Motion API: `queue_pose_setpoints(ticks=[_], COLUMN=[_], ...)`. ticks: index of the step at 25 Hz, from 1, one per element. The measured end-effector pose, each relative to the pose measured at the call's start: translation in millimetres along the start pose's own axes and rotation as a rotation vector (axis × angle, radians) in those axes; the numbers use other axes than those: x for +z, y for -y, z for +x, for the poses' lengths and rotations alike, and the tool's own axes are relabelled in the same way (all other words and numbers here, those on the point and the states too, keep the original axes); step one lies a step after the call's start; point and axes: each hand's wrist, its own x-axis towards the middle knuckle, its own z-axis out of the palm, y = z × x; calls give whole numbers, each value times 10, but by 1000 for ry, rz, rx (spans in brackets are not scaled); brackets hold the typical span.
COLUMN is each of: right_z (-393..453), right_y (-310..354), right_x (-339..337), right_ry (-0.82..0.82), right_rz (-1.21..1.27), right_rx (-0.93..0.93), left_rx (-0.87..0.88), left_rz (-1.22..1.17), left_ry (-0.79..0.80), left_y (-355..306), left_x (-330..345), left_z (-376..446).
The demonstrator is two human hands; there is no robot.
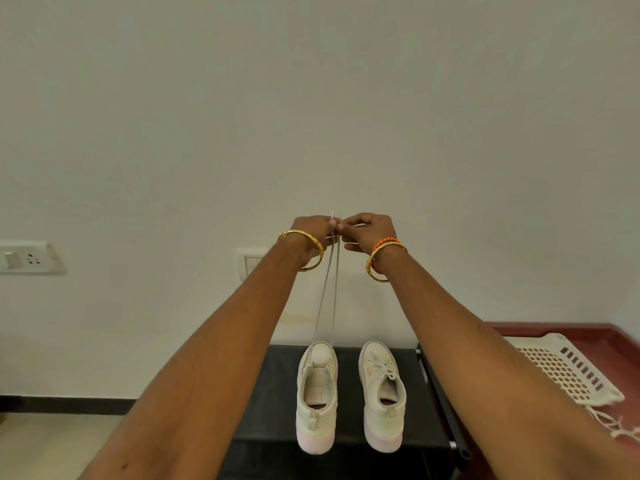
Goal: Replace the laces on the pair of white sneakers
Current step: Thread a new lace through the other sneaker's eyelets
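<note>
Two white sneakers stand side by side on a black table (273,382), heels toward me. The left sneaker (317,396) has a white lace (327,292) threaded only near its toe; both strands run straight up from it. My left hand (311,233) and my right hand (369,233) are raised high against the wall, fingertips almost meeting, each pinching one end of that lace, the tips poking up side by side. The right sneaker (382,393) is fully laced and tied.
A white perforated plastic basket (568,368) lies on a dark red surface (595,330) at the right, with a loose white lace (620,427) beside it. Wall sockets (29,258) sit at the left, a switch plate (251,265) behind my left forearm.
</note>
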Motion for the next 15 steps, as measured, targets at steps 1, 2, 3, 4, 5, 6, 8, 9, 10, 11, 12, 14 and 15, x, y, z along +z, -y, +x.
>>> queue_pose_setpoints(ticks=[1,2,3,4,5,6,8,9,10,11,12,14,15], right_z=[12,25,35,43,51,56,57,54,54,53,52,51,54], right_y=[9,21,34,48,60,70,87,93,97,98,100,93,82], right_x=[-3,-6,-7,-5,-3,-1,4,9,15,22,26,19,8], right_ry=[-4,-10,-16,-23,-34,-46,-59,-58,-53,-47,-42,-40,-45], right_rz=[-18,-40,-65,-89,-113,-136,-172,-187,-200,-211,-217,-238,-249], right_rx=[-4,-10,-17,-25,-35,-44,-63,-75,-85,-91,-95,-110,-109], left_rx=[0,3,5,11,25,40,47,42,38,34,30,26,29], left_rz=[-2,6,27,62,114,163,194,193,193,189,172,114,94], left_ry=[-11,-25,-37,-46,-54,-65,-97,-107,-115,-119,-118,-105,-103], left_y=[7,14,19,24,28,26,20,19,20,19,15,10,13], left_x=[12,27,39,52,66,82,106,110,108,103,96,72,44], left_z=[8,25,42,65,81,89,101,108,116,118,122,107,96])
